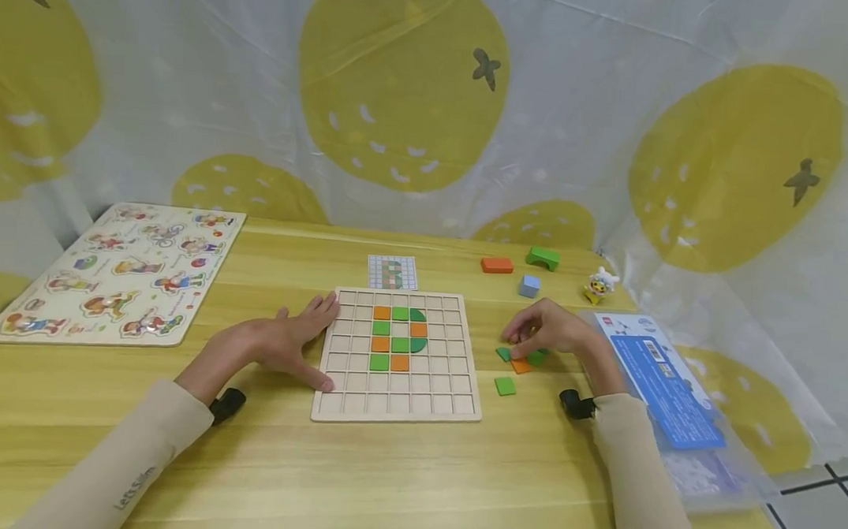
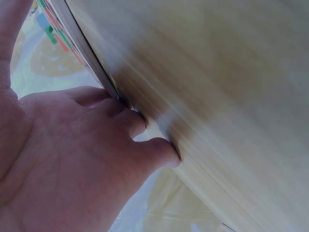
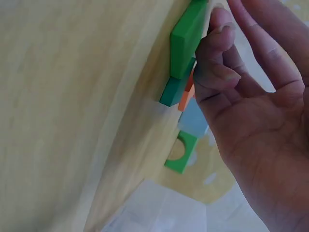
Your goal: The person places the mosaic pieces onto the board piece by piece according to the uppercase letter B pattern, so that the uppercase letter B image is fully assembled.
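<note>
A wooden grid board lies in the middle of the table, with orange and green tiles set in its squares, two of them dark green and rounded. My left hand rests along the board's left edge, fingers and thumb spread; the left wrist view shows fingertips against the tabletop. To the right of the board, my right hand is lowered over loose tiles, thumb and index finger apart. It touches or nearly touches an orange tile; dark green pieces lie beside it. A light green tile lies nearer.
Behind the board is a small pattern card. A picture puzzle board occupies the left side. At back right are a red block, a green arch, a blue cube and a toy figure. A plastic packet borders the right edge.
</note>
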Demonstrator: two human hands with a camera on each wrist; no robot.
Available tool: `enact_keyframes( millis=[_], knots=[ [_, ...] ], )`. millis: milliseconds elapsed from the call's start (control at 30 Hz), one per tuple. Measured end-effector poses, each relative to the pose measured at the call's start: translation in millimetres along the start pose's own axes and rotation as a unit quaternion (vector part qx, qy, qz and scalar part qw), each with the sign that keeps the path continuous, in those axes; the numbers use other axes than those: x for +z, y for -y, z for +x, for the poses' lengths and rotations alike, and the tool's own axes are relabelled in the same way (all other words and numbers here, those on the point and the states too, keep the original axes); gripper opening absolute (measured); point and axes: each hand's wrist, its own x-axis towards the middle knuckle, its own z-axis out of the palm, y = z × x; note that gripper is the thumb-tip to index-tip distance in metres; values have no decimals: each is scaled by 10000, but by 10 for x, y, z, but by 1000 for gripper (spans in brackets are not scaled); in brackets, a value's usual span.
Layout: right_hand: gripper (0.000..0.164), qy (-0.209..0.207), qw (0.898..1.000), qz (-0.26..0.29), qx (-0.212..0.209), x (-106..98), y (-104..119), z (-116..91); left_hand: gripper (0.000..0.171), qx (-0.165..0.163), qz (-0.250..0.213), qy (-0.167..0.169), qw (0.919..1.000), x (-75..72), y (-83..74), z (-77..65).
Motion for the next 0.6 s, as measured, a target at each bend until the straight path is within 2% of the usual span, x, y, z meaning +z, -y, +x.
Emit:
enact_keyframes(
  millis=[300, 600],
  knots=[
    [16, -18, 9988, -275, 415, 77, 85, 49, 135, 40, 10, -22, 10000, -3, -17, -21],
    [16, 84, 9972, -547, 500, 86, 132, 97, 135, -3, -27, -6, 10000, -10, -31, -32]
  ],
)
